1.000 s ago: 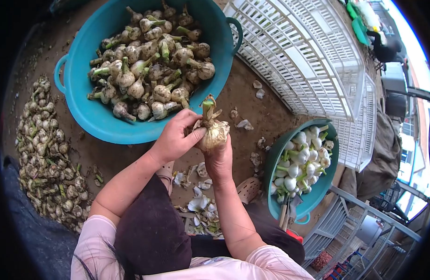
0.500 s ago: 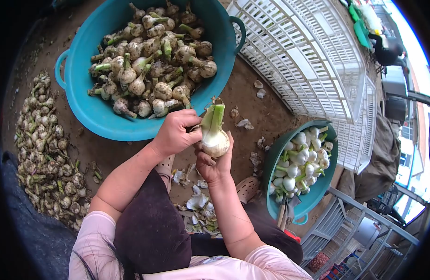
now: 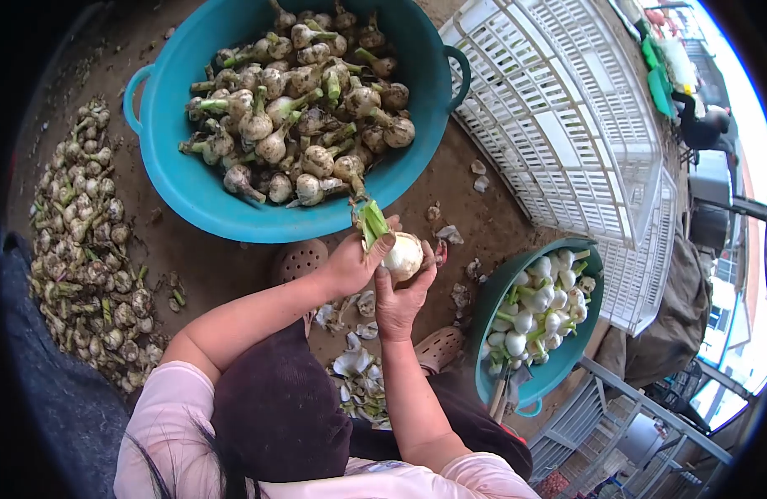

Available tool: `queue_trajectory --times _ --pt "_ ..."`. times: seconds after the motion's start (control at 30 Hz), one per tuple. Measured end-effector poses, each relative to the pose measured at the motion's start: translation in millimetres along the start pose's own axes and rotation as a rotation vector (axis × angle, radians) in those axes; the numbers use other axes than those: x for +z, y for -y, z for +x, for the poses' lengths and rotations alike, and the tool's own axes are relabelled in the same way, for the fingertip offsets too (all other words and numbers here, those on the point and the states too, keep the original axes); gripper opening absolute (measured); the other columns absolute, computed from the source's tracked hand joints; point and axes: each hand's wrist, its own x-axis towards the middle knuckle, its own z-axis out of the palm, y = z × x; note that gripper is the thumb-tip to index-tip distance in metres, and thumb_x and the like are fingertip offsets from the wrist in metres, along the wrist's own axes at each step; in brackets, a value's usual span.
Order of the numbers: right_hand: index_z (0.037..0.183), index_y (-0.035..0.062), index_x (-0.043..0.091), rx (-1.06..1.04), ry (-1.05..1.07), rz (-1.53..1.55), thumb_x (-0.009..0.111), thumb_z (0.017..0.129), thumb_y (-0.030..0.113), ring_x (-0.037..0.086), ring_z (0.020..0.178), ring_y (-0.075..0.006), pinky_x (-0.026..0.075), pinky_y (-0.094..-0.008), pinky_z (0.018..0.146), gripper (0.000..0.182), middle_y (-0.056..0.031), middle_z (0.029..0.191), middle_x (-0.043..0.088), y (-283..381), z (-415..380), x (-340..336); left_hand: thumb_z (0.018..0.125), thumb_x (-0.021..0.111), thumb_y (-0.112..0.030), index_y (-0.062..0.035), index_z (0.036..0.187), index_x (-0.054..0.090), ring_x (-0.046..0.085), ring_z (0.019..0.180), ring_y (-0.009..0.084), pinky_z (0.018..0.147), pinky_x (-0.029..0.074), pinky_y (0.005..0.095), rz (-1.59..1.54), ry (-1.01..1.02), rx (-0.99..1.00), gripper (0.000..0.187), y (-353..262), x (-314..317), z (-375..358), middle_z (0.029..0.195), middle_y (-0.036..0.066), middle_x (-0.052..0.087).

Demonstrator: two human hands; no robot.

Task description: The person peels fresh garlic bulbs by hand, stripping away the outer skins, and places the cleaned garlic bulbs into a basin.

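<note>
Both my hands hold one garlic bulb (image 3: 403, 254), now white and mostly peeled, with a short green stem. My left hand (image 3: 353, 264) grips the stem and upper side with thumb and fingers. My right hand (image 3: 398, 297) cups the bulb from below. They hover over the dirt floor, just in front of a large blue tub (image 3: 175, 179) heaped with unpeeled, dirty garlic (image 3: 304, 100). A smaller green tub (image 3: 487, 303) to the right holds several peeled white bulbs (image 3: 537, 291).
A pile of loose unpeeled garlic (image 3: 84, 249) lies on the ground at left. Peeled skins (image 3: 354, 366) litter the floor by my knees and slippers. White plastic crates (image 3: 566, 116) lean at the upper right; metal railing sits at lower right.
The dirty outer skin has come off the bulb, which now shows white. My hands and the bulb shifted slightly right and down; the view moved, so the tubs sit further right.
</note>
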Motion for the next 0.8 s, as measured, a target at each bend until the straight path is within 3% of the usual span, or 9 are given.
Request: queue_trajectory --times 0.07,0.13,0.2,0.27,0.33,0.43,0.57,0.73,0.8 --pt "0.133 0.0021 0.036 0.011 -0.053 -0.018 0.054 0.088 0.056 0.056 0.100 -0.0175 0.049 -0.0292 0.084 0.072 -0.0097 0.119 0.051 -10.3 3.5 -3.6 0.098 0.046 -0.036 0.0090 0.133 0.039 0.051 0.119 0.0279 0.101 0.038 0.0326 0.145 0.119 0.051 0.058 -12.2 -1.8 -0.7 0.129 0.021 0.052" --pt "0.122 0.0040 0.048 0.466 0.256 0.617 0.050 0.086 0.062 0.057 0.075 -0.0127 0.049 -0.0234 0.063 0.069 -0.0063 0.097 0.058 -15.9 8.1 -17.8 0.098 0.048 -0.032 0.0058 0.127 0.048 0.058 0.107 0.0267 0.094 0.043 0.0327 0.189 0.140 0.116 0.047 -32.0 -10.6 -1.3 0.119 0.018 0.059" --pt "0.101 0.0095 0.057 1.214 0.253 1.109 0.039 0.084 0.070 0.043 0.042 -0.0120 0.036 -0.0211 0.034 0.065 -0.0079 0.071 0.057 -9.4 21.5 -18.9 0.097 0.051 -0.030 0.0016 0.114 0.059 0.061 0.089 0.0208 0.081 0.047 0.0331 0.348 0.402 -0.086 0.037 -43.6 -28.6 -1.8 0.101 0.013 0.067" --pt "0.102 0.0095 0.057 1.347 0.555 1.535 0.041 0.083 0.071 0.040 0.038 -0.0123 0.032 -0.0208 0.031 0.067 -0.0079 0.069 0.056 -22.5 20.1 -19.9 0.096 0.054 -0.030 0.0013 0.102 0.063 0.056 0.079 0.0111 0.071 0.047 0.0310 0.246 0.371 -0.030 0.033 -38.9 -36.4 -5.2 0.081 0.006 0.066" --pt "0.104 0.0076 0.059 1.170 0.532 0.916 0.038 0.091 0.062 0.051 0.049 -0.0138 0.042 -0.0233 0.042 0.059 -0.0068 0.072 0.057 -24.6 21.7 -20.2 0.096 0.053 -0.029 0.0019 0.103 0.061 0.056 0.079 0.0104 0.071 0.046 0.0303 0.269 0.151 -0.233 0.033 -45.5 -39.1 -8.2 0.080 0.006 0.066" --pt "0.105 0.0025 0.059 0.418 0.302 -0.014 0.065 0.089 0.035 0.056 0.078 -0.0079 0.047 -0.0236 0.070 0.037 -0.0002 0.083 0.060 -36.6 39.6 -31.3 0.096 0.052 -0.030 0.0018 0.105 0.061 0.057 0.080 0.0134 0.074 0.046 0.0312 0.461 0.122 -0.205 0.034 -50.9 -39.4 -11.1 0.084 0.009 0.066" --pt "0.094 0.0010 0.061 0.279 0.460 -0.050 0.075 0.079 0.018 0.051 0.072 -0.0086 0.045 -0.0251 0.067 0.027 -0.0020 0.080 0.061 10.6 55.8 -38.4 0.077 0.059 -0.009 0.0010 0.106 0.060 0.059 0.095 0.0392 0.080 0.047 0.0425 0.518 0.150 0.203 0.031 -22.8 -11.3 -19.1 0.097 0.022 0.063" --pt "0.088 0.0016 0.060 0.193 0.313 -0.144 0.073 0.080 0.013 0.051 0.069 -0.0113 0.044 -0.0262 0.066 0.019 -0.0049 0.076 0.058 12.7 48.9 -44.7 0.075 0.056 -0.006 0.0031 0.091 0.060 0.060 0.088 0.0416 0.074 0.047 0.0452 0.682 0.044 0.191 0.019 -12.9 -15.3 -16.3 0.095 0.022 0.063" --pt "0.089 0.0030 0.061 0.220 0.231 0.091 0.071 0.083 0.014 0.051 0.072 -0.0094 0.044 -0.0247 0.069 0.016 -0.0010 0.079 0.059 11.1 45.2 -57.9 0.074 0.055 -0.003 0.0040 0.089 0.059 0.061 0.087 0.0401 0.073 0.047 0.0455 0.877 -0.046 -0.118 0.017 10.8 -27.2 -15.1 0.095 0.024 0.062"
